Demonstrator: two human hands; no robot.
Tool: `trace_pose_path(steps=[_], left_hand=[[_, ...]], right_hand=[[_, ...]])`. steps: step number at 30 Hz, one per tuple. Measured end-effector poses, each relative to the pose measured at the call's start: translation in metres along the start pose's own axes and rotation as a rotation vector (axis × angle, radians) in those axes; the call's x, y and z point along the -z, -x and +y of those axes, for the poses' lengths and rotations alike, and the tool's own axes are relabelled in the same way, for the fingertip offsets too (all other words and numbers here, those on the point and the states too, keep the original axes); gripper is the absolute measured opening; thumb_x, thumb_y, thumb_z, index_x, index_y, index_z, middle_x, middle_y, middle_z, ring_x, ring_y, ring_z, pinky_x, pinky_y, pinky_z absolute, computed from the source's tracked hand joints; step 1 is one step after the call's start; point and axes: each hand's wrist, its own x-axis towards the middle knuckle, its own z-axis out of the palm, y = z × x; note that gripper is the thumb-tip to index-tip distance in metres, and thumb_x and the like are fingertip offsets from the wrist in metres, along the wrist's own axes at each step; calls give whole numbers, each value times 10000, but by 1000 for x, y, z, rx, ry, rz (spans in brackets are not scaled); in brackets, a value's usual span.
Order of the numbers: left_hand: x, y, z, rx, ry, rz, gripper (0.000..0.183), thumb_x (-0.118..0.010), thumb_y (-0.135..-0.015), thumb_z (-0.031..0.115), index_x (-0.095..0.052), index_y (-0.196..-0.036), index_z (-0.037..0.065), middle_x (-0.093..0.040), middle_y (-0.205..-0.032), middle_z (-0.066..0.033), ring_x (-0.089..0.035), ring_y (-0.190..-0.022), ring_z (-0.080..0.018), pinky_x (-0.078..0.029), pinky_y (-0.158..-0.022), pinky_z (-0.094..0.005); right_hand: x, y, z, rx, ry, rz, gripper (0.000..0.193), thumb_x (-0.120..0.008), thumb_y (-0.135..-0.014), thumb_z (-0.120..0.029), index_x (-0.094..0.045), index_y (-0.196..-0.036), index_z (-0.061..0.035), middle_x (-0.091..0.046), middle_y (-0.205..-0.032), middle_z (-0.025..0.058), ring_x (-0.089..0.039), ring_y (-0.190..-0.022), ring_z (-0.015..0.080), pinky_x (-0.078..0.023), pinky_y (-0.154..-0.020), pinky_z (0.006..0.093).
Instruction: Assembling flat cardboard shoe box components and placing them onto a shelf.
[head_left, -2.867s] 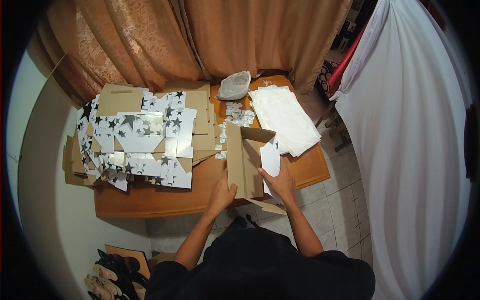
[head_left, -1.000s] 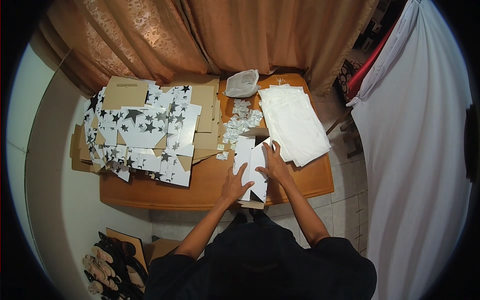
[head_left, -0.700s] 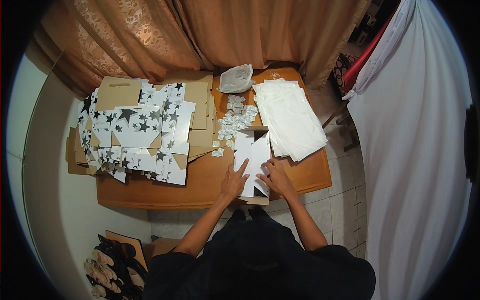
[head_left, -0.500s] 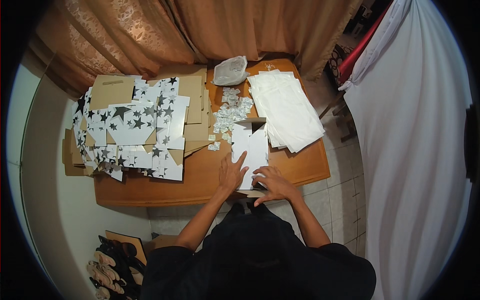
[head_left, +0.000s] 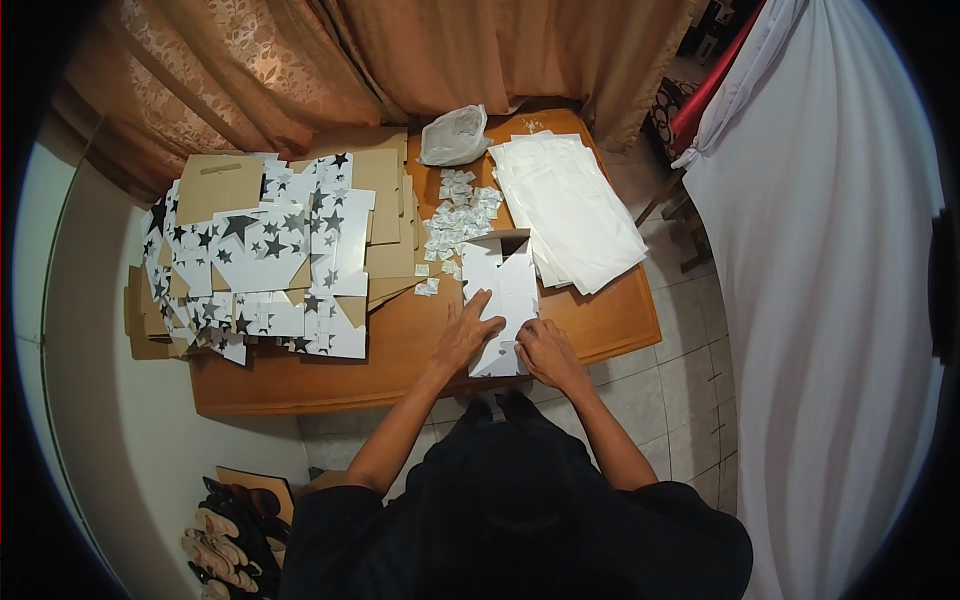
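A white cardboard box [head_left: 502, 285] with dark star marks lies lengthwise at the table's front edge, partly folded up. Its far flap stands raised, showing brown inner board above a dark opening. My left hand [head_left: 466, 333] rests on the box's left side, open, with the index finger stretched forward and the thumb lying across the white panel. At the near right corner, the fingers of my right hand [head_left: 546, 352] are bent and closed on the box's edge. My right fingertips are partly hidden.
Star-printed flat cardboard pieces [head_left: 262, 245] are heaped on the left of the wooden table [head_left: 290, 388]. Small white sachets [head_left: 462, 215] lie scattered beyond the box, near a clear plastic bag [head_left: 453, 137]. White sheets [head_left: 572, 205] are stacked at right. A white curtain [head_left: 810, 300] hangs alongside.
The brown flap at the box's near end has folded in, and white board shows there now. My right hand has shifted slightly right and up, its fingers drawn in. My left hand has barely moved.
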Motion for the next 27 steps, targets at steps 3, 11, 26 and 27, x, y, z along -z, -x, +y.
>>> trace_pose_path(steps=[3,11,26,27], left_hand=[[2,1,-1,8,0,-2,177,-630,-947,240,-662,-1116,200,-378,-1534,-242,-309,-1478,-421,-221,-1084,-787],[13,-1,2,23,-49,-75,175,-599,-970,271,-659,-1120,206,-370,-1526,-257,-321,-1466,-433,-195,-1066,-816],[-16,5,-19,-86,157,25,209,-706,-902,136,-660,-1104,162,-350,-1500,-316,-356,-1388,-518,-379,-1122,-537],[-18,5,-21,-93,161,38,227,-716,-893,132,-654,-1110,159,-349,-1497,-314,-359,-1384,-517,-384,-1118,-538]], right_hand=[[0,-5,-7,-72,-62,-21,253,-665,-944,-257,-702,-1024,-20,-576,-1240,182,-538,-1163,366,-460,-970,451],[-31,-4,7,-186,-132,131,360,-736,-891,-285,-712,-937,71,-478,-1320,262,-530,-1176,431,-470,-989,472],[-40,-8,-11,-245,-103,197,435,-837,-784,-315,-715,-1012,34,-449,-1323,223,-510,-1171,416,-490,-929,486],[-40,-8,-12,-245,-113,178,509,-845,-779,-318,-693,-1122,26,-443,-1331,227,-513,-1158,421,-490,-927,490]])
